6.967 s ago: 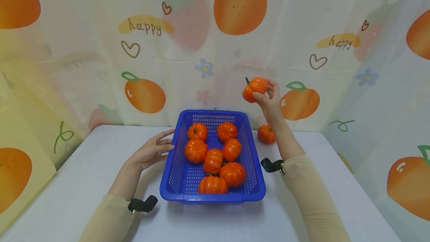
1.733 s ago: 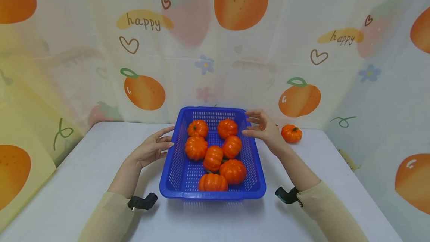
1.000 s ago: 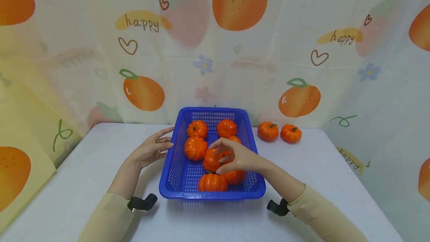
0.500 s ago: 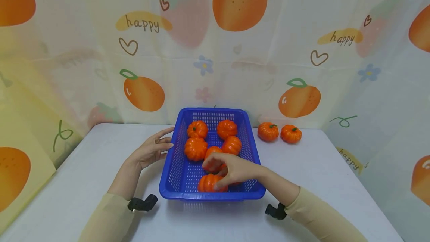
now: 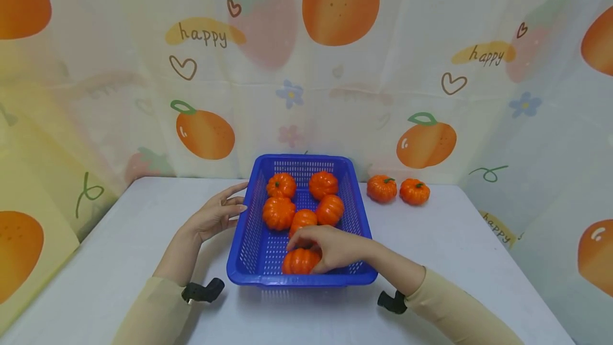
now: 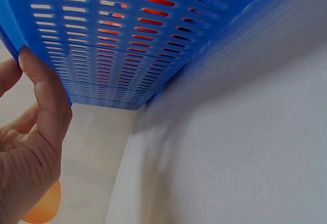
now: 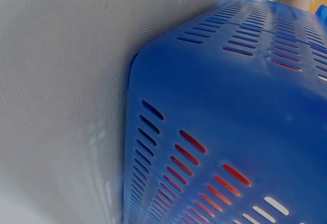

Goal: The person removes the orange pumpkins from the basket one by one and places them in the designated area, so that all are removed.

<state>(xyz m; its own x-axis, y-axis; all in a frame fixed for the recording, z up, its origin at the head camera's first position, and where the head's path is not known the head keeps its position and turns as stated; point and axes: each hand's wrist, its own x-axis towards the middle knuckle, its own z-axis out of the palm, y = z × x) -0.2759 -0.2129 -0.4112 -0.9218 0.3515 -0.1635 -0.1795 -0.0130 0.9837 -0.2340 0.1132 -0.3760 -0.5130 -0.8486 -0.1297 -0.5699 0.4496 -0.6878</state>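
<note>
A blue perforated plastic basket [image 5: 303,280] holds several small orange toy pumpkins. Inside it, my right hand [image 5: 335,247] grips the ribbed pumpkin [image 5: 299,262] nearest the front wall, thumb on its near side and fingers over its far side. That hand hides the pumpkin behind it. My left hand [image 5: 216,218] touches the basket's left rim with extended fingers; in the left wrist view this hand [image 6: 43,121] meets the rim edge. Only the outside of the basket [image 7: 214,111] and a patch of cloth fill most of the right wrist view, without the right hand's fingers.
Two green-stemmed pumpkins, a left one [image 5: 381,189] and a right one [image 5: 415,191], stand side by side on the white-covered table [image 5: 460,260], right of the basket. A fruit-printed curtain [image 5: 268,95] hangs right behind the table. Black wrist cameras [image 5: 203,290] are on both arms.
The pumpkin my right hand held aloft seven seconds ago now stands on the table beside another. My right hand has since moved into the basket and grasped the front pumpkin. The left hand stays.
</note>
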